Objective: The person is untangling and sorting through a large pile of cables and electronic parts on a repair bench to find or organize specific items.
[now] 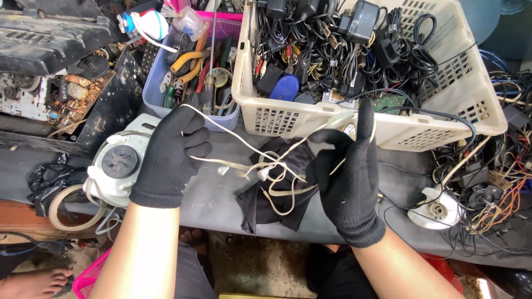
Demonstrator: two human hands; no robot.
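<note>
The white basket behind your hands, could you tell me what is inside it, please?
The basket holds tangled black cables, adapters and a blue piece; whatever lies beneath is covered.

Two black-gloved hands, left hand [169,158] at nine o'clock and right hand [346,177] at three, pinch tangled cream-white earphone cords [266,169] above a black cloth pouch [277,194].

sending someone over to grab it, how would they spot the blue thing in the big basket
Find the large cream basket full of black cables and chargers, at the back of the table beyond the right hand. The blue thing sits low at the basket's front left, just behind the wall. It is the only solid blue, rounded piece among the black leads.
</note>
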